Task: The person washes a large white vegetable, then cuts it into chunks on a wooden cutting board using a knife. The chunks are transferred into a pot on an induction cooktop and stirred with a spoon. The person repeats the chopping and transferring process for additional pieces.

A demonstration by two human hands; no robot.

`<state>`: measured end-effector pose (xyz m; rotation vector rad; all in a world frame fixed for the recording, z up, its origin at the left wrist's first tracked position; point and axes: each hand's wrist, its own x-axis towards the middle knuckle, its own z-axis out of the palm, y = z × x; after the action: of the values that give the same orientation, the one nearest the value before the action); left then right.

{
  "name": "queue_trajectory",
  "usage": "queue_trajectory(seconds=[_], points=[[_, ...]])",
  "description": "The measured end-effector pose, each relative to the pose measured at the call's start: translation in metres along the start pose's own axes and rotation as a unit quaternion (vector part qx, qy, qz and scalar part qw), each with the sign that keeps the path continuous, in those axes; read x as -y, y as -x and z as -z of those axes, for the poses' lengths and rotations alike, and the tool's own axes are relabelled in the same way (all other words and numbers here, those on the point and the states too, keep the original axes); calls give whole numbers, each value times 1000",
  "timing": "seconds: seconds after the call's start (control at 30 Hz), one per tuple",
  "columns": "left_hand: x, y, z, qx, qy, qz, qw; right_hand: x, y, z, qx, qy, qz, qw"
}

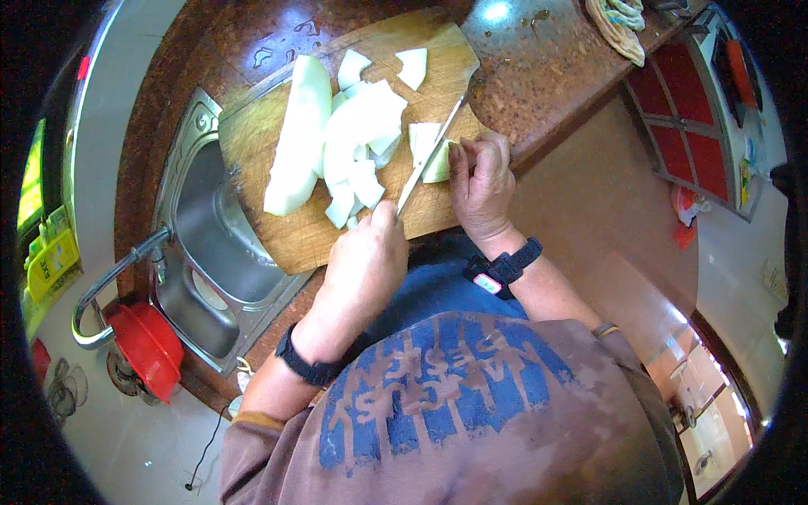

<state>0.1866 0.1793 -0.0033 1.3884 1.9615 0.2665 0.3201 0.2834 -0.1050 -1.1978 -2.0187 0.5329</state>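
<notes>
My left hand grips a knife, its blade slanting up and right across a wooden cutting board. The fingertips of my right hand press on a pale green-white gourd piece at the board's right side. The blade lies against this piece, with another cut piece on its far side. A long peeled gourd section lies on the left of the board. Beside it is a heap of curved gourd pieces. Two loose chunks sit near the far edge, one of them a small wedge.
Left of the board is a steel sink with a curved faucet and a red plastic basin. The board overlaps the sink's edge. Water drops wet the brown stone counter. A cloth lies at the upper right, near a red-doored cabinet.
</notes>
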Motion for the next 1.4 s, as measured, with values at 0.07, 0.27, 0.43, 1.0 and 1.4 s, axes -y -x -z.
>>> queue_trajectory(seconds=[0.07,0.27,0.43,1.0,1.4], points=[[-3,13,6,-3,17,-1,1000,0,0,0,1,2,-1,1000],[-5,-11,-17,13,0,27,1000,-2,2,-1,-3,2,-7,1000],[-6,-20,-18,-5,4,18,1000,-2,0,-3,-23,-9,11,1000],[-8,-24,-33,0,31,63,998,1,0,2,-16,-24,-2,1000],[-4,-6,-8,-17,12,19,1000,-8,11,14,18,-104,-55,993]])
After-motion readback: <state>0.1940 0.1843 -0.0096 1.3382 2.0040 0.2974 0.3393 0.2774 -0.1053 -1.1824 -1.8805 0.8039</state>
